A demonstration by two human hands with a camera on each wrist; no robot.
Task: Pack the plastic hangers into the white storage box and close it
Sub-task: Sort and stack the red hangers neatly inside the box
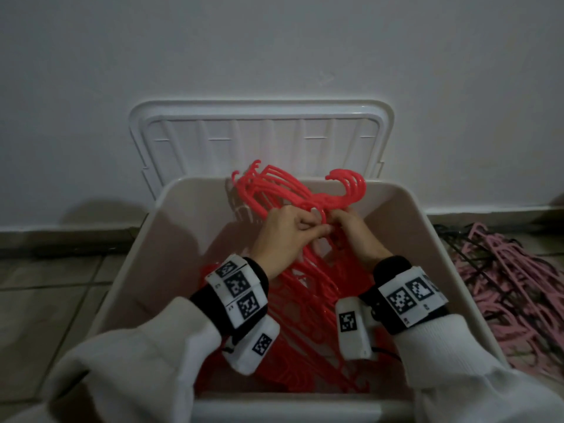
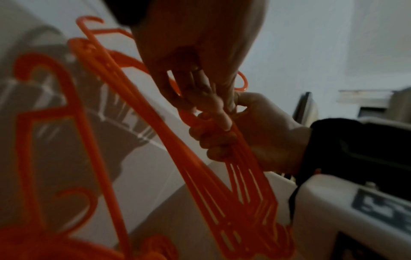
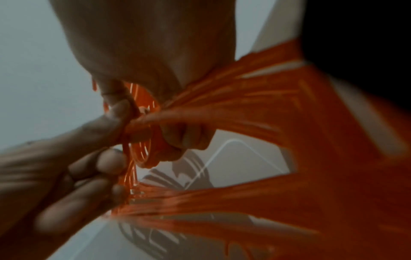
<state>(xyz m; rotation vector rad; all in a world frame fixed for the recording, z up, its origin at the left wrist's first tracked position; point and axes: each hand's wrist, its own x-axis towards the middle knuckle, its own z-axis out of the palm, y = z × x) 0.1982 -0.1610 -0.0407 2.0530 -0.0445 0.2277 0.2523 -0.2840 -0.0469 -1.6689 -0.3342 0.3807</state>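
both the left hand [image 1: 282, 236] and right hand [image 1: 355, 232] grip a bunch of red plastic hangers [image 1: 305, 190] partway down inside the open white storage box [image 1: 183, 209], while pink hangers [image 1: 503, 276] wait on the floor and the lid [image 1: 259, 129] leans against the wall, unclosed

The right hand [image 3: 138, 58] is motion-blurred; the red hangers [image 3: 278, 112] it grips smear together, individual count indeterminable.
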